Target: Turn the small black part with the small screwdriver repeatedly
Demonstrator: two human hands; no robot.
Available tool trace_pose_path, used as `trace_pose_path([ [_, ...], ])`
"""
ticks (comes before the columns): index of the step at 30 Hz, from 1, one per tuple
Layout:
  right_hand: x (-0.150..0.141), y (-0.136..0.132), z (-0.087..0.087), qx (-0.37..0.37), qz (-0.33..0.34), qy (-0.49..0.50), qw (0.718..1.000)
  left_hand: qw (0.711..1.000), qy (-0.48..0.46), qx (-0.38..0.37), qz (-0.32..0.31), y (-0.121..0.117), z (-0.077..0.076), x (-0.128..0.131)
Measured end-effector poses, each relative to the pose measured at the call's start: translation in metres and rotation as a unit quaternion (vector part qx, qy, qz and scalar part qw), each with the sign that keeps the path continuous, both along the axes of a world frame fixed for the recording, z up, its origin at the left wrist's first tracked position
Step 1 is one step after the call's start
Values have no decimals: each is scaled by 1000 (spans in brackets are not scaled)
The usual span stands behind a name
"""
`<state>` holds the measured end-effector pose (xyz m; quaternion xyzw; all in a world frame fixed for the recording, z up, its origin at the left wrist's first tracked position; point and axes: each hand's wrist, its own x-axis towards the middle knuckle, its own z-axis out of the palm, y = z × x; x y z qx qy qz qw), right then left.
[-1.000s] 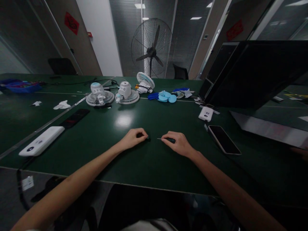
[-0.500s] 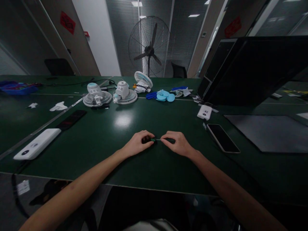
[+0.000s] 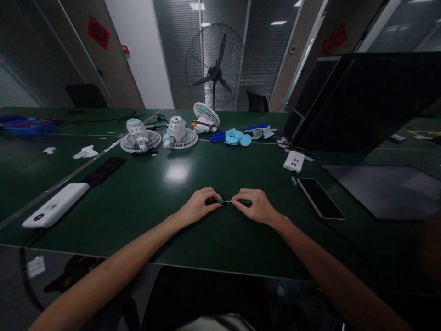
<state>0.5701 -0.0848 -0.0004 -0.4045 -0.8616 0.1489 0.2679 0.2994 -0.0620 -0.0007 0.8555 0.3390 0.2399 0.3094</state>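
Observation:
My left hand [image 3: 200, 204] pinches a small green block-like piece [image 3: 220, 201] between thumb and fingertips; its exact kind is too small to tell. My right hand [image 3: 255, 205] is closed on a small screwdriver [image 3: 245, 202] with a dark handle. The thin metal shaft points left, level, and its tip meets or nearly meets the green piece. Both hands are low over the green table [image 3: 193, 243], a short gap apart.
Small white fans [image 3: 177, 133] and light-blue round pieces [image 3: 237, 137] lie at the back. At left are a white power bank [image 3: 57, 204] and dark phone [image 3: 105, 170]; at right another phone [image 3: 320, 197], grey mat [image 3: 386, 191] and monitor [image 3: 372, 96]. A dim skin-toned shape [image 3: 429, 246] enters at the right edge.
The screwdriver's dark handle shows more plainly in my right hand, while both hands keep nearly the same place. A blurred skin-toned shape has appeared at the right edge.

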Motion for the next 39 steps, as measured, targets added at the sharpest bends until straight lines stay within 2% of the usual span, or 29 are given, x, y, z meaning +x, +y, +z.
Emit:
trace_pose_path([
  [5,-5,0,-3,11,-3,6,1000,1000,-2,9,2,1,-2,0],
  [11,-20,-3,4,-20,13,71,997,1000,-2,14,-3,0,-1,-1],
  [18,-6,1,2,1,-20,69,997,1000,18,26,4,-2,0,-2],
  [22,-1,2,3,4,-28,63,998,999,19,35,-16,-12,-2,-11],
  [25,0,2,2,-13,-19,58,998,999,26,38,-25,-11,-3,-29],
  [28,2,3,1,-28,-12,59,998,998,52,46,10,10,-4,-66],
  [31,4,4,-2,-34,-5,60,998,986,81,80,122,46,-8,-133],
  [33,5,5,-3,-34,-4,59,998,965,100,94,223,68,-12,-188],
  [35,5,5,-4,-37,-5,56,998,929,124,106,333,83,-16,-238],
  [37,5,5,-4,-41,-6,55,998,903,136,107,393,89,-18,-275],
  [39,5,5,-4,-44,-4,54,998,892,139,105,417,90,-20,-294],
])
